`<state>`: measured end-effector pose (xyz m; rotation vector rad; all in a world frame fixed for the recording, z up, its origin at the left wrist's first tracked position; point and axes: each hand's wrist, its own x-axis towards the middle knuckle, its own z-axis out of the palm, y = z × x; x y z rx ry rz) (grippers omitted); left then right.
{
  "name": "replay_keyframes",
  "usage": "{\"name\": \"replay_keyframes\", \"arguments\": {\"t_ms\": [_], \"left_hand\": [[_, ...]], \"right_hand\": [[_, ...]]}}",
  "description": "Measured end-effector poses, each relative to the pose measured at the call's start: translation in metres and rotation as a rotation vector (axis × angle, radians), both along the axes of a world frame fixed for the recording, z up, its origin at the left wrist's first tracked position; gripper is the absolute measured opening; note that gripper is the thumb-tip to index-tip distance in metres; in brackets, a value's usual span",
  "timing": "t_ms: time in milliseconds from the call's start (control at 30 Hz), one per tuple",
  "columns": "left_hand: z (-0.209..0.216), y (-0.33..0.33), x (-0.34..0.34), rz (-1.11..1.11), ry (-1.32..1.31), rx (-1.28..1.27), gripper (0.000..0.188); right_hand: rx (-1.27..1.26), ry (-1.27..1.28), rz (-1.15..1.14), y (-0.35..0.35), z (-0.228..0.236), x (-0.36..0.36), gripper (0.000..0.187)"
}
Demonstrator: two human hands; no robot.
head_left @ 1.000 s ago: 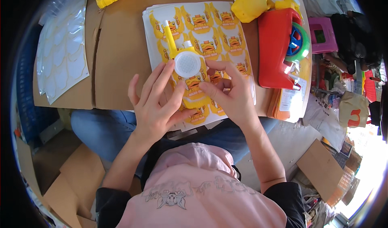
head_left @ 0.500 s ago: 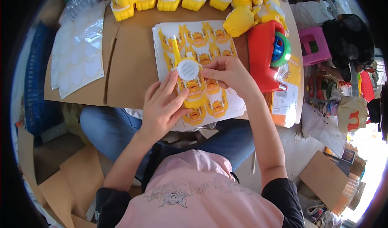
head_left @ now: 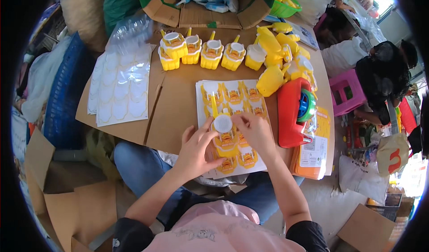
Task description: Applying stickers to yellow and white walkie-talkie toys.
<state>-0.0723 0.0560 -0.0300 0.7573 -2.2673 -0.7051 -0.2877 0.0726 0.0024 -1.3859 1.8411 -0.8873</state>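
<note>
Our left hand and right hand are clamped together on the small yellow toy with a round white top, held just above the sticker sheet. Compared with half a second ago, the sheet sits lower in view, and beyond it a row of finished yellow toys and an open cardboard box now show. The red tape dispenser stays just right of the sheet.
</note>
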Motion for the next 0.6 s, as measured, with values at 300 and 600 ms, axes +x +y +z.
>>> {"name": "replay_keyframes", "arguments": {"t_ms": [300, 600], "left_hand": [[0.014, -0.03, 0.016, 0.008, 0.081, -0.021, 0.093], [0.054, -0.221, 0.022, 0.631, 0.483, -0.305, 0.047]], "right_hand": [[-0.068, -0.334, -0.032, 0.003, 0.013, 0.005, 0.048], [-0.497, 0.093, -0.363, -0.149, 0.058, -0.094, 0.072]]}}
